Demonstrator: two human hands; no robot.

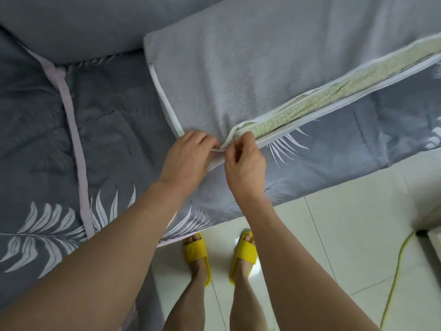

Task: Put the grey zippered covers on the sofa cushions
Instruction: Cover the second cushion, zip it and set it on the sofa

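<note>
— What have the hands got?
— The left hand (188,154) pinches the cover's edge just beside the zip (232,134). The right hand (243,161) pinches the zip's near end, fingers curled tight. Whether it holds the slider I cannot tell, because the fingers hide it.
— And the cover?
— The cover (238,75) is on the cushion (334,90), which lies on the sofa (107,120) with its open side along the sofa's front edge. The zip gapes towards the right and the checked filling shows through.
— How will it handle?
— It looks like soft, light cloth, likely to bunch under the slider. I'd keep the tape taut behind the slider, pull along the seam and press the filling in ahead of it.
— Room?
— There's a free run to the right along the front edge, and the back cushion (71,25) is well apart. The floor (346,235) is in front, with a cord (401,259) off to the right, away from the feet.
</note>
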